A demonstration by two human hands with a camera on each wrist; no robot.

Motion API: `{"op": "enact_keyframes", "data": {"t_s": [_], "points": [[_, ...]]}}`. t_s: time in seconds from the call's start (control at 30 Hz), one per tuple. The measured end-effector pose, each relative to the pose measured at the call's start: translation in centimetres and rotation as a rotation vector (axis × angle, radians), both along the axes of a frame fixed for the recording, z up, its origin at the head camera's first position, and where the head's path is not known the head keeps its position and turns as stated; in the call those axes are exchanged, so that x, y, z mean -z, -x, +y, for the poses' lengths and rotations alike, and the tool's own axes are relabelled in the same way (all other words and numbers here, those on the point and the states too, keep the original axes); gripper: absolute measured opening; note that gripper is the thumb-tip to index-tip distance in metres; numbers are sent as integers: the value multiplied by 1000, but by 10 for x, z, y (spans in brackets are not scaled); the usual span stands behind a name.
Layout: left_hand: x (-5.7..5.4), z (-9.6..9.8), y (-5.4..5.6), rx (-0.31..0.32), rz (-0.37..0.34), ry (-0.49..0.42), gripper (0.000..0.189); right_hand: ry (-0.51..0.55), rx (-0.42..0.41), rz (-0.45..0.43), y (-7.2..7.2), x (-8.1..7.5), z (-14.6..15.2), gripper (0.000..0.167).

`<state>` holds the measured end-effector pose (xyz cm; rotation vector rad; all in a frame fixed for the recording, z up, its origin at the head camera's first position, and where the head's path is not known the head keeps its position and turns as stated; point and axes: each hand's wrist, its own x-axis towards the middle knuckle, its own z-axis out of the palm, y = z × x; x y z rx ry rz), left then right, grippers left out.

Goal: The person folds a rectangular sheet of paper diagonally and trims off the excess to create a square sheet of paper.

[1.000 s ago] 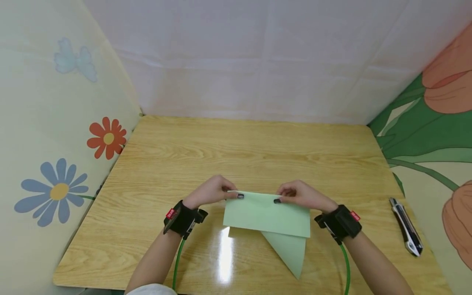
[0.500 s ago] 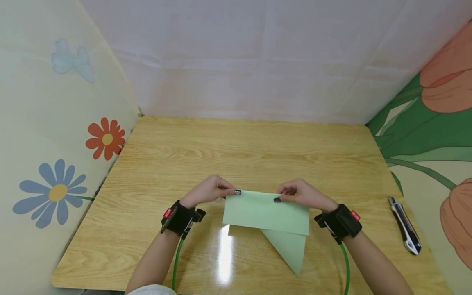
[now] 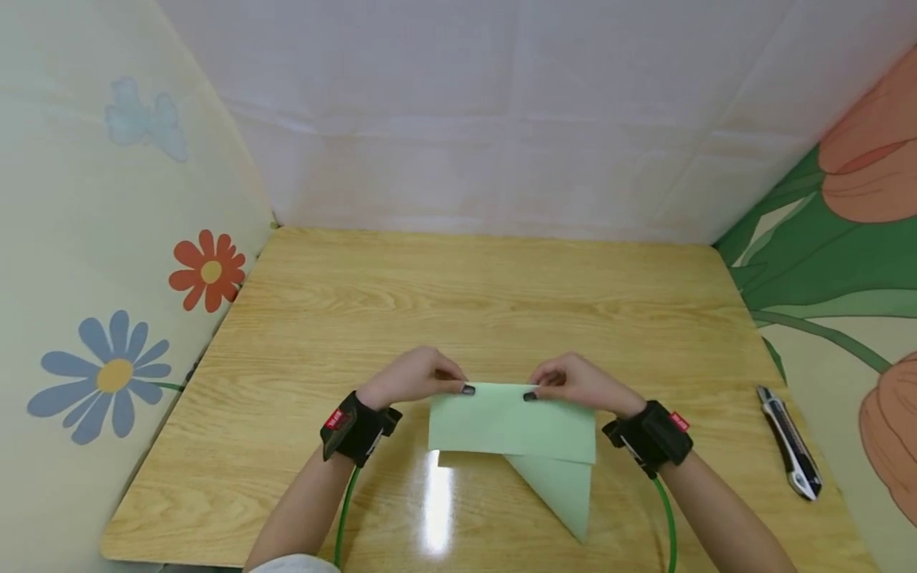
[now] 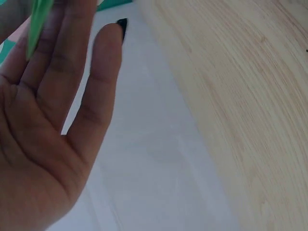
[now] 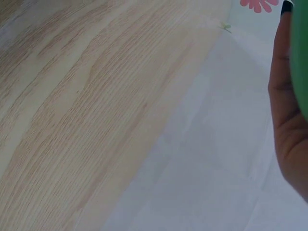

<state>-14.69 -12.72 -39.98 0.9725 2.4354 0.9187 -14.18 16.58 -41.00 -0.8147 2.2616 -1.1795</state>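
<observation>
A pale green sheet of folded paper (image 3: 512,426) hangs between both hands in the head view, with a triangular flap (image 3: 562,485) pointing down below its right half. My left hand (image 3: 411,376) pinches the top edge toward the left, thumb in front. Toward the right of that edge, my right hand (image 3: 587,384) pinches it likewise. The fingers behind the sheet are partly hidden. In the left wrist view a green sliver of paper (image 4: 38,24) crosses the fingers of the left hand (image 4: 53,110). Green paper (image 5: 301,57) covers part of the right hand (image 5: 288,130) in the right wrist view.
A utility knife (image 3: 790,442) lies near the right edge of the wooden table (image 3: 487,302). A white cloth (image 3: 458,119) hangs behind the table, and floral panels (image 3: 115,374) stand at both sides. Green cables (image 3: 345,509) run down from the wrist cameras.
The paper has shifted slightly left and down, and its top edge looks more level. My right hand has moved a little left with it; the left thumb sits slightly lower. Both still hold the paper.
</observation>
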Motion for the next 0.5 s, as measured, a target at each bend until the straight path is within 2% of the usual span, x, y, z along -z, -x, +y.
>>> {"op": "enact_keyframes", "data": {"t_s": [0.07,0.5], "points": [[1,4,0,7,26,5,12,-1,-2,-1,0,1,-2,11],[3,16,-1,-24,56,12,10,-8,2,14,-3,-2,-8,9]]}}
